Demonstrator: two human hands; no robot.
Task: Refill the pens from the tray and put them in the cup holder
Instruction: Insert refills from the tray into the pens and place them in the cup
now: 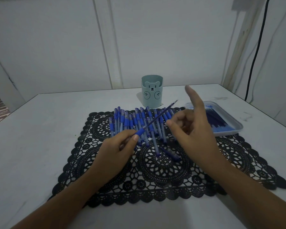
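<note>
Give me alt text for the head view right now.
The left hand holds a pen's blue grip section with refill above a row of blue pens on a black lace mat; the right hand is raised, empty. Bear cup holder behind, tray at right.

Just one view here, a wide-angle cam worn on the person's head, looking forward and down over the bench (40, 129). It sits close in: both forearms come up from the bottom corners and the hands land around mid-frame, left hand (117, 146) and right hand (193, 126). Straight ahead the black lace mat (155, 171) fills the centre, with the cup holder (152, 91) just past it near the bench's far edge. The top half is all white wall (56, 38), pretty near behind the bench. Wide lens bends things at the edges, so the wall lines lean outward. Dim light overall.
</note>
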